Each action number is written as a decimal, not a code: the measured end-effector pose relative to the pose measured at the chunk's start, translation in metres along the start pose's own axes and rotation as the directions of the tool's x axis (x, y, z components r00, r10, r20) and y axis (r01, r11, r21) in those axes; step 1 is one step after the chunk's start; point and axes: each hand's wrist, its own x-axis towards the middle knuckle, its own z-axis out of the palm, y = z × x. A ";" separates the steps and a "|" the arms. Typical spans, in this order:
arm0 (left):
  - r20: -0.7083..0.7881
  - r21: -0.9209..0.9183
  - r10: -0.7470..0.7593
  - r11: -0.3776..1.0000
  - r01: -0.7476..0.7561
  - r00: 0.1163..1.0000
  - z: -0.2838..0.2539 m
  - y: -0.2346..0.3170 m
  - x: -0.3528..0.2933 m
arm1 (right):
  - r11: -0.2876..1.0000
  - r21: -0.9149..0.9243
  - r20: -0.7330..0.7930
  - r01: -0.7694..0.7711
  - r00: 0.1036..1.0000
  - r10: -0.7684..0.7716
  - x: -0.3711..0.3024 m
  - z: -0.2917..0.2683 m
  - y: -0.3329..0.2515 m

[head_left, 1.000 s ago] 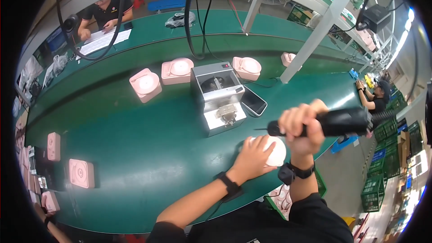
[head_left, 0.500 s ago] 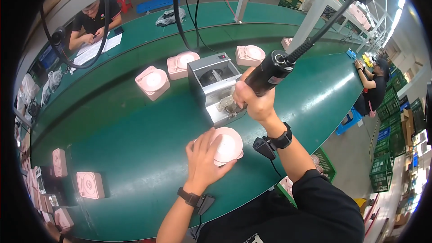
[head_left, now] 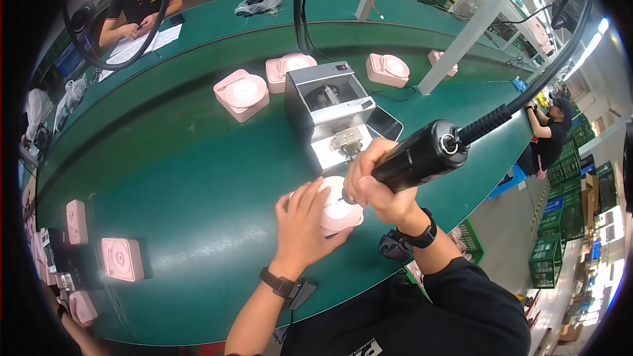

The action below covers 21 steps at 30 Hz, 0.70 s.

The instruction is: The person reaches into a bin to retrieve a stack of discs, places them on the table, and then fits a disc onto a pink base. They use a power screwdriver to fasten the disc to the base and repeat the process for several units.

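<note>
On the green table in front of me rests a pale pink device with a round white-and-pink top (head_left: 344, 214). My left hand (head_left: 300, 221) holds it, fingers along its left edge and thumb at the lower edge. In my right hand (head_left: 388, 191) is a black electric screwdriver (head_left: 415, 158), tilted, with a thick cable running up from its end. Its tip reaches down to the round top; the exact contact is hidden by my fingers. Just beyond stands a grey screw feeder (head_left: 343, 113) with an open top compartment.
Pink record-player-shaped units stand beyond the feeder (head_left: 241, 97) and at the left (head_left: 122, 260). A metal post (head_left: 471, 33) rises at the right. One person (head_left: 142, 6) sits at the far left, another (head_left: 550, 128) at the far right. A green crate (head_left: 471, 244) is below the edge.
My right hand has brought the electric screwdriver from the feeder's front down toward me, onto the pink device's round top. My left hand stays on the device. The view has shifted slightly.
</note>
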 end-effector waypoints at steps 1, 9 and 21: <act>0.002 -0.002 -0.002 1.000 0.002 1.000 0.000 0.000 0.000 | 1.000 0.000 -0.001 -0.003 1.000 0.003 -0.001 -0.001 0.002; 0.016 -0.007 -0.007 1.000 0.008 1.000 0.000 -0.001 -0.001 | 0.999 0.011 -0.012 -0.043 0.999 0.043 -0.006 -0.002 0.013; 0.017 -0.011 -0.013 1.000 0.013 1.000 0.000 0.000 0.002 | 0.999 0.032 -0.027 -0.040 0.999 0.041 -0.009 0.004 0.021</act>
